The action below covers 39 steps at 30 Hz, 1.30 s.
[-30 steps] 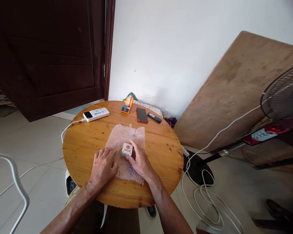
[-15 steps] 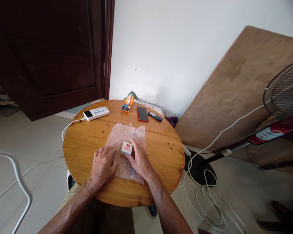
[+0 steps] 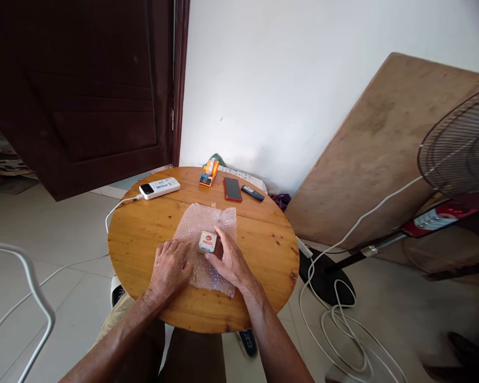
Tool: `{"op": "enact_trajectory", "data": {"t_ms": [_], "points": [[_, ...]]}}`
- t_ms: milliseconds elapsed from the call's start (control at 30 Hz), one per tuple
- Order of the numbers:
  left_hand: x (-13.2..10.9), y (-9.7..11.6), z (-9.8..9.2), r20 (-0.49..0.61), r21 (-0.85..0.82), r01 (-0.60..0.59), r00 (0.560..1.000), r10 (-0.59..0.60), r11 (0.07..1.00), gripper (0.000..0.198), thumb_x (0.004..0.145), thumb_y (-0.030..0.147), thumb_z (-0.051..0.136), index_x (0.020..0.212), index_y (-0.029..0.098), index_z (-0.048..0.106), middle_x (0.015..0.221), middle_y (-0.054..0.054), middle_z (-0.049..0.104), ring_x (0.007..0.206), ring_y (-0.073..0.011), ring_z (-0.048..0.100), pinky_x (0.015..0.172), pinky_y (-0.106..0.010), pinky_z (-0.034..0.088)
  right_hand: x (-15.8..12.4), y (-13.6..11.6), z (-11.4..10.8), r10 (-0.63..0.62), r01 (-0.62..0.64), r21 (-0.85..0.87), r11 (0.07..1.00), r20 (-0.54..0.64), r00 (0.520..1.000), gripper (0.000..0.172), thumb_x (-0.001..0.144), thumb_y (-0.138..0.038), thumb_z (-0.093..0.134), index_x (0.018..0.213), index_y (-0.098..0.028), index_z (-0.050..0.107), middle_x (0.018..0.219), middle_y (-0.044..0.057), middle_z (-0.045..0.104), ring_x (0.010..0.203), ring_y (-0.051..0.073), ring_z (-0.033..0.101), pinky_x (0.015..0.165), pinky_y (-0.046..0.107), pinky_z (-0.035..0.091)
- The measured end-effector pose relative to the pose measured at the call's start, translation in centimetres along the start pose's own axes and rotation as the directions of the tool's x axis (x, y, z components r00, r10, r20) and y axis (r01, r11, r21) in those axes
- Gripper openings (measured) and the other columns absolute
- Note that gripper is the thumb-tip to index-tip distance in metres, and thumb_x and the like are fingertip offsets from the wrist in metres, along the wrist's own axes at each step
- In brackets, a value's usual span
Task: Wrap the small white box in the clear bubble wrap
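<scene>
A small cream cardboard box (image 3: 207, 241) with a red emblem on its top rests on a sheet of bubble wrap (image 3: 195, 221), near its middle. My right hand (image 3: 231, 260) is at the box's right side, with the thumb by its near corner and the index finger by its far corner, closed on it. My left hand (image 3: 171, 266) lies flat over the left edge of the bubble wrap, fingers stretched out and the thumb apart. Its fingertips reach close to the box without touching it.
The round wooden table (image 3: 263, 255) also bears a white power bank (image 3: 159, 188) with a cable, an orange tape dispenser (image 3: 209, 173), a red-edged phone (image 3: 232, 189) and a dark handheld device (image 3: 253, 192). To the right stand a fan (image 3: 459, 143) and looped white cable (image 3: 343, 319).
The camera view has shifted slightly. Both hands, the box and the bubble wrap keep nearly the same places relative to one another.
</scene>
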<state>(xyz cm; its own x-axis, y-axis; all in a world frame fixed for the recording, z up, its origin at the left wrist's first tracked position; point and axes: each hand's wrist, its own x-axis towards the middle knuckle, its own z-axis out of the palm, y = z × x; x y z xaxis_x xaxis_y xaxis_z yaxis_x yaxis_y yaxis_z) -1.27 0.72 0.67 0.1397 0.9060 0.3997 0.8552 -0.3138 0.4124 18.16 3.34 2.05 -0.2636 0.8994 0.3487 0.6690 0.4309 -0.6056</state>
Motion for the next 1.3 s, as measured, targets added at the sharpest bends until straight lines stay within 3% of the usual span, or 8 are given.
{"op": "enact_trajectory", "data": {"t_ms": [133,267,400,567,833,933,1133,1300], "points": [[0.1,-0.1,0.1,0.006,-0.035,0.021,1.0,-0.021,0.999,0.039,0.075,0.012,0.052,0.112,0.019,0.063,0.112,-0.009,0.069,0.105,-0.0288,0.059,0.093,-0.045,0.044,-0.5,-1.7,-2.3,-0.056,0.055,-0.017,0.998,-0.137,0.989,0.06,0.084,-0.024,0.062,0.14,-0.023,0.043,0.141,0.012,0.052,0.132,0.028,0.047,0.112,0.049,0.037],[0.1,-0.1,0.2,-0.013,-0.079,0.026,1.0,-0.027,0.997,0.04,0.075,0.011,0.054,0.113,0.019,0.063,0.113,-0.009,0.069,0.106,-0.0277,0.059,0.094,-0.044,0.044,-2.6,-4.6,-3.9,-0.181,0.183,-0.038,0.982,0.048,0.982,0.043,0.085,-0.024,0.061,0.128,-0.027,0.056,0.124,0.007,0.065,0.114,0.025,0.06,0.098,0.042,0.048],[0.1,-0.2,0.3,-0.037,-0.111,0.035,0.999,-0.04,0.993,0.036,0.076,0.011,0.053,0.11,0.02,0.064,0.112,-0.008,0.07,0.103,-0.0268,0.06,0.092,-0.044,0.045,-5.5,-5.4,-3.0,-0.223,0.264,-0.193,0.945,0.211,0.952,0.032,0.078,-0.018,0.066,0.11,-0.023,0.064,0.109,0.007,0.07,0.099,0.027,0.061,0.09,0.045,0.047],[-0.1,-0.5,0.6,-0.096,-0.171,0.007,0.995,-0.024,0.985,0.034,0.077,0.008,0.051,0.106,0.02,0.066,0.111,-0.008,0.069,0.103,-0.0264,0.061,0.092,-0.043,0.046,-6.7,-3.9,-0.9,-0.252,0.281,-0.392,0.876,0.125,0.96,0.021,0.089,-0.009,0.05,0.097,-0.021,0.066,0.102,0.008,0.071,0.088,0.024,0.06,0.083,0.042,0.044],[-0.6,0.6,-2.1,-0.137,-0.212,-0.255,0.964,0.229,0.943,0.037,0.081,0.03,0.062,0.117,0.024,0.063,0.124,-0.01,0.062,0.12,-0.0303,0.052,0.105,-0.051,0.038,-4.9,-4.0,-1.6,-0.117,0.112,-0.221,0.969,-0.012,0.993,0.018,0.091,-0.009,0.046,0.088,-0.022,0.059,0.092,0.005,0.07,0.083,0.021,0.061,0.078,0.035,0.044],[-0.3,1.2,-2.2,-0.133,-0.149,-0.301,0.95,0.283,0.942,0.041,0.079,0.027,0.064,0.12,0.023,0.061,0.126,-0.01,0.061,0.127,-0.0316,0.047,0.111,-0.055,0.031,-3.9,-4.2,-2.4,-0.083,0.079,-0.162,0.984,-0.017,0.996,0.019,0.091,-0.009,0.046,0.087,-0.023,0.058,0.092,0.004,0.07,0.084,0.02,0.062,0.078,0.032,0.044],[0.5,1.4,-0.8,-0.16,-0.115,-0.294,0.948,0.274,0.949,0.02,0.081,0.009,0.057,0.093,0.023,0.067,0.12,-0.007,0.065,0.124,-0.0288,0.05,0.104,-0.05,0.04,-1.9,-4.2,-3.9,0.033,-0.023,-0.084,0.996,0.117,0.993,0.021,0.097,-0.018,0.043,0.085,-0.023,0.059,0.085,0.002,0.068,0.077,0.018,0.064,0.071,0.028,0.047],[0.3,1.5,-0.7,-0.172,-0.163,-0.325,0.939,0.298,0.931,0.017,0.078,0.005,0.057,0.081,0.021,0.062,0.122,-0.007,0.063,0.125,-0.0273,0.05,0.107,-0.05,0.039,-0.2,-3.1,-4.8,0.095,-0.082,-0.123,0.989,0.098,0.991,0.023,0.094,-0.023,0.051,0.116,-0.023,0.057,0.112,0.009,0.068,0.101,0.023,0.065,0.086,0.036,0.048]]}}
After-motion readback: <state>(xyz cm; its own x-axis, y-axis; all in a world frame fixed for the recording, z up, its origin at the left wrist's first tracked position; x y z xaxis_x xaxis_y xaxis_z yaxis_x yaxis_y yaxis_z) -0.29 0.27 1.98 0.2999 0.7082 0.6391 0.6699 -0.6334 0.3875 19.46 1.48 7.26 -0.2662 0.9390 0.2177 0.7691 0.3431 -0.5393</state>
